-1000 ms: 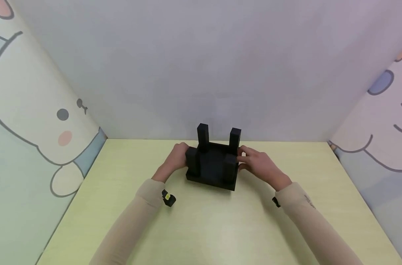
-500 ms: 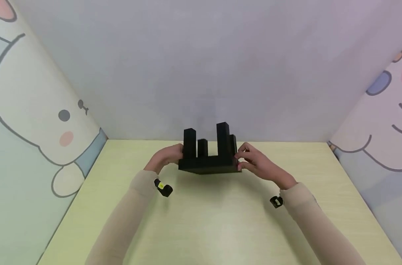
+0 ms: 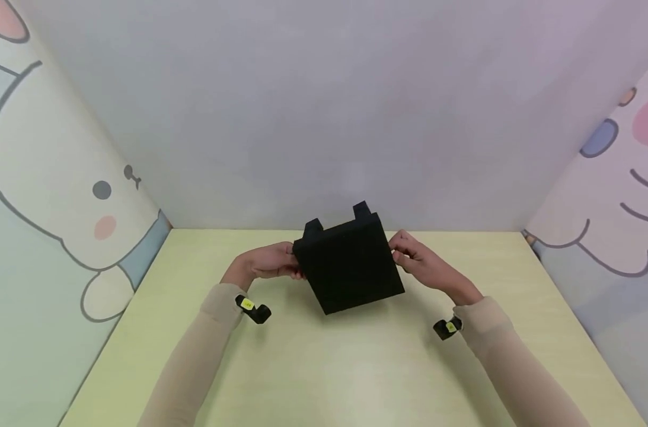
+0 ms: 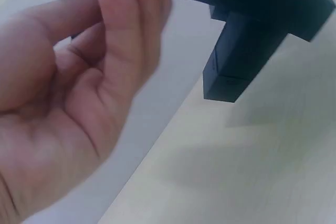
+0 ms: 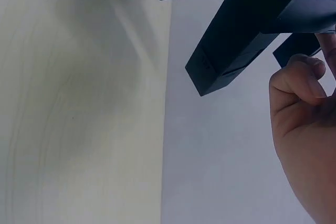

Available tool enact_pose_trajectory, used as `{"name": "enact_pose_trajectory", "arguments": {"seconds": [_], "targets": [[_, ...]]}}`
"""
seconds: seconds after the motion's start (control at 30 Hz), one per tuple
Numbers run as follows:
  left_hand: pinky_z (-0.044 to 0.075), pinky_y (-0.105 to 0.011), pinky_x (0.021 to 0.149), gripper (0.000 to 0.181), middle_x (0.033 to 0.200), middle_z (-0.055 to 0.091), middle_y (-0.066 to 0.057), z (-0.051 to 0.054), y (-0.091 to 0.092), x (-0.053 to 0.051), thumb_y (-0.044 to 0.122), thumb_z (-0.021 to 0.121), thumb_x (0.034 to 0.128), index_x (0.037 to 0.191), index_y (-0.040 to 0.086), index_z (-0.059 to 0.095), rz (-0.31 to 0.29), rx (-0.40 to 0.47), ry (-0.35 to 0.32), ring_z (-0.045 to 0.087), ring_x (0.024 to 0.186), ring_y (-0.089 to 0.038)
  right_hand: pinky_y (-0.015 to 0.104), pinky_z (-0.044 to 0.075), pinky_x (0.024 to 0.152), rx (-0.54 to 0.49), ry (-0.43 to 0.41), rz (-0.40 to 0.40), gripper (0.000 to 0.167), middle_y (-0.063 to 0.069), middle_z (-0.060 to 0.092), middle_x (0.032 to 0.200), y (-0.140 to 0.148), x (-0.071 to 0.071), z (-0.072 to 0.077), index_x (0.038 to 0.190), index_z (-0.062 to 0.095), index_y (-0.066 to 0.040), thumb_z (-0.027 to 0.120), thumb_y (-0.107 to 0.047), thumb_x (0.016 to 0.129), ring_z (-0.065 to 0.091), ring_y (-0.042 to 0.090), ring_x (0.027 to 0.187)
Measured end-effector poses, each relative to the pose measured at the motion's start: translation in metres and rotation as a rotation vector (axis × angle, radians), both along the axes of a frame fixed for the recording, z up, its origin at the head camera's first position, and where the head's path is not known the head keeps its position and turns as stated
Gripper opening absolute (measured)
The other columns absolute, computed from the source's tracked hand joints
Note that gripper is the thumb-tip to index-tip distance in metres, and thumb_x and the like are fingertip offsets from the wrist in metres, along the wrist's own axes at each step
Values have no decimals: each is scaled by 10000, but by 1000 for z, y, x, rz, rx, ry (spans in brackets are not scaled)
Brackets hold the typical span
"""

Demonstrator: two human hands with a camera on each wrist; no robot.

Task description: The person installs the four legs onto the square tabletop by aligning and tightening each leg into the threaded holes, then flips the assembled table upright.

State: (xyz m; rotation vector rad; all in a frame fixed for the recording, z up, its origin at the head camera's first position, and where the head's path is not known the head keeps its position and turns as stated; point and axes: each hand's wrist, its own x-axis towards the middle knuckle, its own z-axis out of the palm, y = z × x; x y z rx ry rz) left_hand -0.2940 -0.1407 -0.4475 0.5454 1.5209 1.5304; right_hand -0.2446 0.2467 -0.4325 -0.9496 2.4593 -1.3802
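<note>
A small black stand [image 3: 350,267] with a flat square panel and several blocky legs is held tilted above the table, its broad flat face towards me. Two legs poke up past its far edge in the head view. My left hand [image 3: 267,261] grips its left edge, and some fingers are hidden behind it. On the opposite edge, my right hand [image 3: 422,261] pinches it between thumb and fingers. The left wrist view has a black leg [image 4: 236,56] beyond the left hand. In the right wrist view a thick leg [image 5: 231,45] sticks out beside the right hand's curled fingers.
The pale yellow table [image 3: 356,367] meets a plain light wall [image 3: 345,118] just behind the stand. Cartoon-printed side walls [image 3: 51,196] flank it left and right. Small black wrist cameras [image 3: 254,308] hang by both sleeves.
The stand has turned over between my hands: its legs and inner side faced up earlier, and now its flat face is towards me. Both hands keep hold; the left has shifted slightly left.
</note>
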Motion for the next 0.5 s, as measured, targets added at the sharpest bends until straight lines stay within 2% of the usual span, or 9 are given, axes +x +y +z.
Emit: {"name": "enact_pose_trajectory", "arguments": {"seconds": [0.1,0.23,0.37,0.5], "targets": [[571,-184,835,267,957,723,14,-1,-3,-2,74,447,1085,1004,118,698,16,78,29,682,891,-75,297,340,573,-27,-69,-33,209,53,371,929,1,-2,-1,977,483,-87,381,-223,1099,311,141,605],[571,-211,919,192,1052,705,-2,-2,-3,-2,145,515,1068,1163,57,657,44,101,93,672,991,-104,287,324,553,-78,-169,-96,263,52,353,830,2,-3,-3,1007,449,-103,354,-330,1102,296,156,577],[564,-196,865,276,1042,676,-38,1,2,-3,170,566,1042,1232,-27,601,118,36,165,634,931,-104,283,335,586,-102,-227,-136,333,67,344,811,-2,-5,0,977,433,-119,352,-419,1097,303,168,604],[506,-185,765,223,957,613,-52,4,8,-3,203,555,1048,1124,1,611,203,-5,214,555,832,-104,287,350,597,-125,-261,-131,377,53,369,807,-5,-9,3,942,414,-110,330,-441,1100,321,157,608]]}}
